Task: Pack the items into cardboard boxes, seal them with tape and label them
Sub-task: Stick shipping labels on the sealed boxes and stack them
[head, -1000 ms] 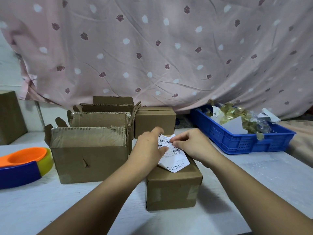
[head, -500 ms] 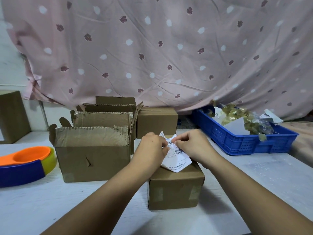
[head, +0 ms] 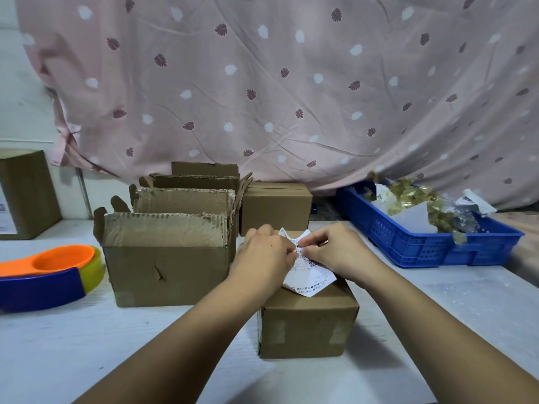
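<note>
A small taped cardboard box (head: pixel 307 325) sits closed on the white table in front of me. Above its top I hold a white printed shipping label (head: pixel 310 274). My left hand (head: pixel 264 253) pinches the label's upper left part, and my right hand (head: pixel 335 250) pinches it from the right, fingertips nearly meeting. The label's upper corner is bent up, and its lower end lies on the box top. Part of the print is hidden by my fingers.
Several open cardboard boxes (head: pixel 166 258) stand in a row to the left, a closed box (head: pixel 275 208) behind. A blue and orange tape dispenser (head: pixel 49 275) lies far left. A blue crate (head: pixel 423 243) of bagged items sits right. A pink curtain hangs behind.
Both hands have closed in on the label's upper edge and the fingertips have come closer together. The label's top corner has folded up more. The box has stayed put.
</note>
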